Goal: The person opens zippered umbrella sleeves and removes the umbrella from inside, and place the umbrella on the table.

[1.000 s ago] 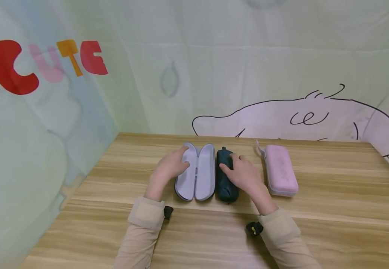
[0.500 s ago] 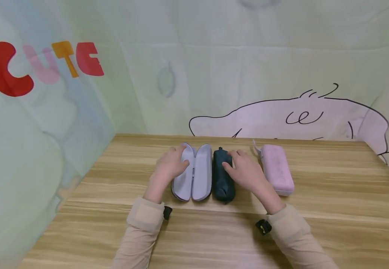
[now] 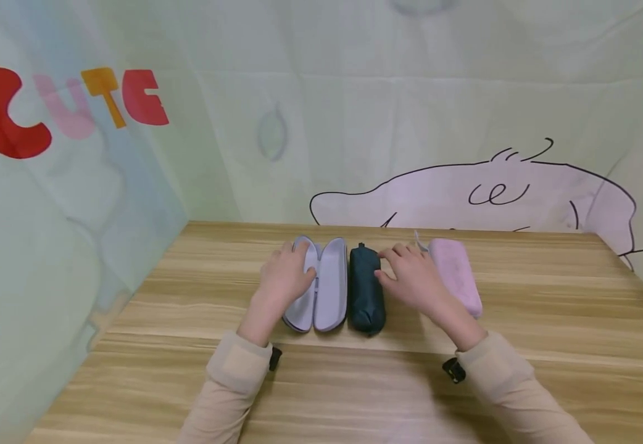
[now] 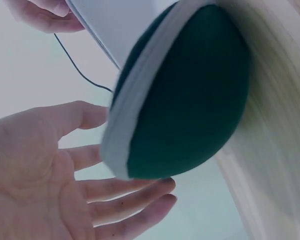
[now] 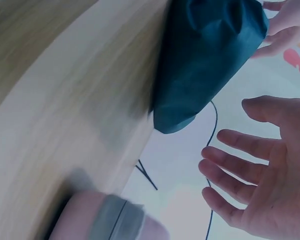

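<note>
An eyeglass case lies spread open on the table, pale lining upward, its outside dark green in the left wrist view. My left hand hovers over or touches its left half, with loose fingers by the rim; contact is unclear. Just right of the case is a dark teal pouch, end loop pointing away. Between that pouch and a pink case is my right hand, thumb near the pouch's edge. In the right wrist view this hand has relaxed, spread fingers and holds nothing.
The wooden table meets a printed cloth backdrop at its far edge. A strap sticks out from the pink case's far end. Each wrist wears a small black camera, one of them by the right cuff.
My right hand has moved off the teal pouch to the right, towards the pink case, partly covering it. My left hand stays over the open case. The head view has turned slightly right.
</note>
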Demonstrator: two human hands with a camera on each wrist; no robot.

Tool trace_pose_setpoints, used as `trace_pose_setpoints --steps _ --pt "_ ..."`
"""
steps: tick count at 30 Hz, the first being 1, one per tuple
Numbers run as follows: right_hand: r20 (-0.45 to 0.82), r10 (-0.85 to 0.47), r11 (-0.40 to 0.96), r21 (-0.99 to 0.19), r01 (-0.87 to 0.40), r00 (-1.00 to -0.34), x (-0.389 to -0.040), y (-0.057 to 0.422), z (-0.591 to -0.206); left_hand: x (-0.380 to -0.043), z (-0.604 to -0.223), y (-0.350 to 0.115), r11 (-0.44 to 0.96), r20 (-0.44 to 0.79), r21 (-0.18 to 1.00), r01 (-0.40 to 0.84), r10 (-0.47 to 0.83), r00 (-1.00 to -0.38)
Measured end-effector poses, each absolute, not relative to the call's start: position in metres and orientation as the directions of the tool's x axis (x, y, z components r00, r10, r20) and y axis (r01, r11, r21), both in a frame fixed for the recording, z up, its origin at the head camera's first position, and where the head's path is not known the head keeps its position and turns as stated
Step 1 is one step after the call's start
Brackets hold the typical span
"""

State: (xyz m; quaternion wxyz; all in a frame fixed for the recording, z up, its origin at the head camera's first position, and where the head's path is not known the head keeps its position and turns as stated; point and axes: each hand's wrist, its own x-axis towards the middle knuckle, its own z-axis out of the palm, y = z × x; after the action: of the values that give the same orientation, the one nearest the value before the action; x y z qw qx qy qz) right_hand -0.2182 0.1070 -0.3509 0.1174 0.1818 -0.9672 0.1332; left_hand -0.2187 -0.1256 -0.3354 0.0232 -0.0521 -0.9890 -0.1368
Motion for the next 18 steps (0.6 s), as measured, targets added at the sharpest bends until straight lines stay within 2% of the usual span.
trace_pose_setpoints --steps 18 --pt "0.249 -0.335 0.908 -0.173 -0.382 -0.909 -0.227 0.132 -0.350 -0.205 -0.325 -0.112 0.963 0.130 0.201 0.177 0.153 -0.980"
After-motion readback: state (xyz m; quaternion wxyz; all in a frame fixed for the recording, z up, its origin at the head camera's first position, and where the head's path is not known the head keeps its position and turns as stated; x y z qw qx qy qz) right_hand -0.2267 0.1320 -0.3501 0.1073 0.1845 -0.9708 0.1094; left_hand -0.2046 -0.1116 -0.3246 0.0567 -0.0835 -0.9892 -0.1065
